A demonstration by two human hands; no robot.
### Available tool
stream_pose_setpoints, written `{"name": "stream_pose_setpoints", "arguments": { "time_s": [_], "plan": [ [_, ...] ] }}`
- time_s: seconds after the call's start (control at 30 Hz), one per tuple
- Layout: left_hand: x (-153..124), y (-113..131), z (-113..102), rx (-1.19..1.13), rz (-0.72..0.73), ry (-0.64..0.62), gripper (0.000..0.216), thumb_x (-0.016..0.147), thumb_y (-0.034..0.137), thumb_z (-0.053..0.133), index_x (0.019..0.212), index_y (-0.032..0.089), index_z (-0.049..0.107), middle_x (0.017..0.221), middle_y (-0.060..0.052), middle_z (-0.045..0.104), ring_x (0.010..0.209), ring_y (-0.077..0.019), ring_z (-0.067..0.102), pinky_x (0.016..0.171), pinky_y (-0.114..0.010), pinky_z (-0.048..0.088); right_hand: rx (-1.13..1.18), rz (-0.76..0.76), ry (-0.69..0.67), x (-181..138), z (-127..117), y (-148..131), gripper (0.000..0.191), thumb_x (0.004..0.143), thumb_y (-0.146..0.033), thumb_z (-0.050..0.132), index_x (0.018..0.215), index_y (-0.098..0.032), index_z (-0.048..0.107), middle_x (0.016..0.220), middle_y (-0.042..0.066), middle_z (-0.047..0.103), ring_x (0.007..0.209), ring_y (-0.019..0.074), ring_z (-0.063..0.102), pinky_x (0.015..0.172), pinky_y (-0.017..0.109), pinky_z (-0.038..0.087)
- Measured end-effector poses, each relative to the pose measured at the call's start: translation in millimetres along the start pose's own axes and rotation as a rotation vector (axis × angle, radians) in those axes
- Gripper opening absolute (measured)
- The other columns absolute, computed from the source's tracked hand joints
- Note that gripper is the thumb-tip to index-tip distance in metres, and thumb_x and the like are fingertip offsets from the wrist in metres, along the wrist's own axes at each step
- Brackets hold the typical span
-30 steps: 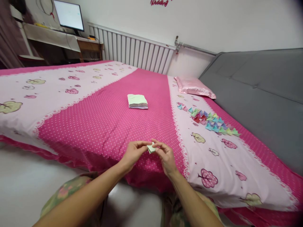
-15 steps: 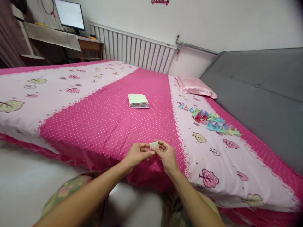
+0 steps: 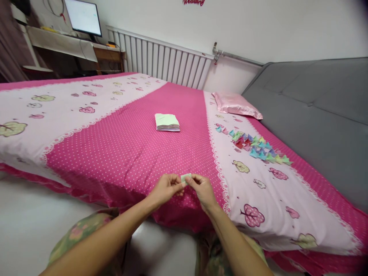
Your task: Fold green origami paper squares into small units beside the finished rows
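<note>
Head view: the left hand (image 3: 169, 186) and right hand (image 3: 201, 190) both pinch the small green paper (image 3: 184, 177), held over the near part of the bed (image 3: 129, 147). Folding looks to be in hand; the next move likely calls for steadying one side while pressing the other flat.

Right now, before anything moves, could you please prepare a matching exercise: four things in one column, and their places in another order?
1. small green paper
2. paper stack
3. pink pillow
4. monitor

A. on the desk
B. beside the grey headboard
C. between the left hand and the right hand
D. on the dotted band of the bedspread

Pairs: 1-C, 2-D, 3-B, 4-A
</note>
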State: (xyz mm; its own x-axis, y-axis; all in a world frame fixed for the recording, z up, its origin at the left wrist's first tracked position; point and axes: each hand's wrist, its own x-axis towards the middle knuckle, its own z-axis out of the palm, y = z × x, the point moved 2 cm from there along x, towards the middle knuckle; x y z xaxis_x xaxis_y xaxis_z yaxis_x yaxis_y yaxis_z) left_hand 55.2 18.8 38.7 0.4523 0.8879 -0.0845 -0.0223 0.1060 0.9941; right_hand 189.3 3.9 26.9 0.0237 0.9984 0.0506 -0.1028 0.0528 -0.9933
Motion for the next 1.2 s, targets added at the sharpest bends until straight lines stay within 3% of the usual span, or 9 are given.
{"name": "stream_pose_setpoints", "arguments": {
  "time_s": [0.2,0.4,0.6,0.8,1.2],
  "plan": [
    [2.1,-4.2,-0.5,0.003,-0.038,-0.026,0.028,0.063,0.037,0.065,0.058,0.013,0.051,0.05,0.0,0.057,0.045,-0.0094,0.052,0.05,-0.023,0.041,-0.014,-0.008,0.062,1.1,-0.5,1.2,0.017,0.069,-0.032,0.065,0.069,-0.015,0.063,0.063,0.0,0.059,0.059,0.0113,0.05,0.06,0.024,0.038],
    [3.6,-8.0,-1.6,0.035,0.021,-0.06,0.027,0.066,0.036,0.062,0.059,0.013,0.051,0.051,0.001,0.055,0.046,-0.0079,0.049,0.048,-0.021,0.037,0.009,-0.001,0.076,2.1,-1.3,1.5,0.022,0.068,-0.032,0.064,0.057,-0.016,0.054,0.054,-0.005,0.049,0.052,0.0082,0.042,0.055,0.022,0.034],
    [0.7,-3.5,-3.2,0.256,0.046,-0.02,0.028,0.069,0.035,0.058,0.053,0.011,0.054,0.044,0.003,0.049,0.042,-0.0062,0.041,0.043,-0.019,0.028,-0.044,-0.033,0.007,-0.8,-0.7,1.7,0.018,0.067,-0.031,0.066,0.061,-0.016,0.059,0.056,-0.003,0.053,0.054,0.0094,0.045,0.056,0.022,0.036],
    [-2.4,5.1,0.3,0.219,-0.021,-0.042,0.026,0.069,0.033,0.057,0.057,0.011,0.061,0.053,-0.003,0.062,0.048,-0.0104,0.054,0.049,-0.021,0.038,-0.038,-0.068,-0.01,-3.2,0.7,-2.3,0.015,0.07,-0.032,0.063,0.069,-0.016,0.065,0.064,0.0,0.061,0.06,0.0119,0.052,0.06,0.024,0.041],
    [-1.3,-6.3,-1.4,0.289,0.099,-0.139,0.027,0.074,0.034,0.055,0.062,0.011,0.062,0.057,-0.004,0.062,0.052,-0.0115,0.054,0.052,-0.021,0.04,0.249,0.148,-0.003,0.2,3.7,3.9,0.025,0.062,-0.03,0.07,0.051,-0.015,0.053,0.047,-0.006,0.046,0.045,0.0057,0.038,0.047,0.019,0.03]
  ]
}}
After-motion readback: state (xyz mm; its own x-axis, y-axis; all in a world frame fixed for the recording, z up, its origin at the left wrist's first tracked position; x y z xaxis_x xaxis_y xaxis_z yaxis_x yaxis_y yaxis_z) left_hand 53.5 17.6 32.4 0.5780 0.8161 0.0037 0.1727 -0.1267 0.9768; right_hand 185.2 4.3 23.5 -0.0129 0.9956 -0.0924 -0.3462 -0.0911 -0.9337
